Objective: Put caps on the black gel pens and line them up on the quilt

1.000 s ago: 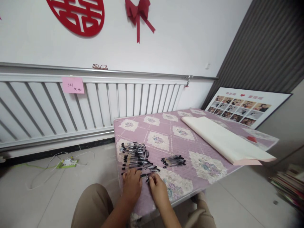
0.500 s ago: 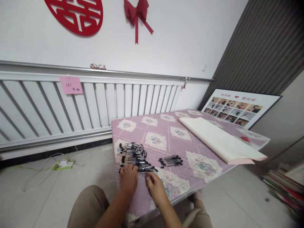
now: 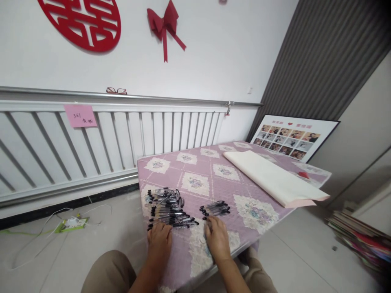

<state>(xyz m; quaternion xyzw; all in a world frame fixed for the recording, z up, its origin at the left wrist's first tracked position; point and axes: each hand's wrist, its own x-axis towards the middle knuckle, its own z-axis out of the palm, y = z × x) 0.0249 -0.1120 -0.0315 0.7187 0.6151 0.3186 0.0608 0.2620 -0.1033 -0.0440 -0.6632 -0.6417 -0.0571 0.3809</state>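
Observation:
Black-capped clear pens lie in a large heap (image 3: 168,207) at the left of the quilted purple cloth. My left hand (image 3: 160,238) rests at the heap's near edge, its fingertips touching the closest pens, fingers stretched out and slightly apart. A smaller group of pens (image 3: 215,207) lies side by side to the right. Just below that group is my right hand (image 3: 217,236), its fingers curled down at the nearest pen, whose black end shows beside the fingertips. The back of the hand hides most of that pen.
A folded cream sheet (image 3: 271,179) lies across the right of the cloth-covered table (image 3: 171,268). Behind it leans a framed photo board (image 3: 293,138). A white radiator (image 3: 122,142) lines the wall. A power strip (image 3: 73,224) is on the floor at left, stacked papers (image 3: 360,240) at right.
My right hand has moved right, from the large heap to the smaller group of pens. My left hand stays by the heap. The view has shifted slightly.

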